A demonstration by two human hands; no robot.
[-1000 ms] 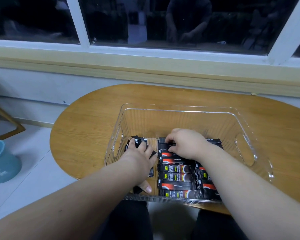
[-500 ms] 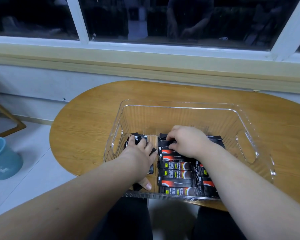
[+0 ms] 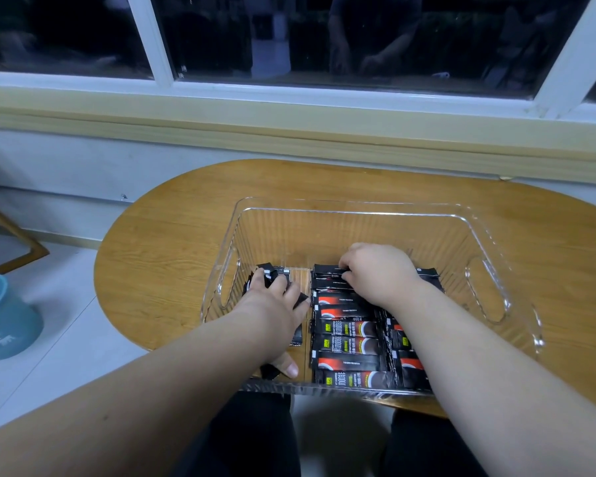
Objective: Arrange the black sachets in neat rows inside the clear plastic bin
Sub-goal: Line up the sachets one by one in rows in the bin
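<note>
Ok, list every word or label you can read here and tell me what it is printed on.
"INSTANT COFFEE": small yellow print on the label-up sachets in the clear bin.
Large yellow-green characters beside it: too blurred to quote.
White line on the red-swirl sachets: too small to read.
No other readable text.
</note>
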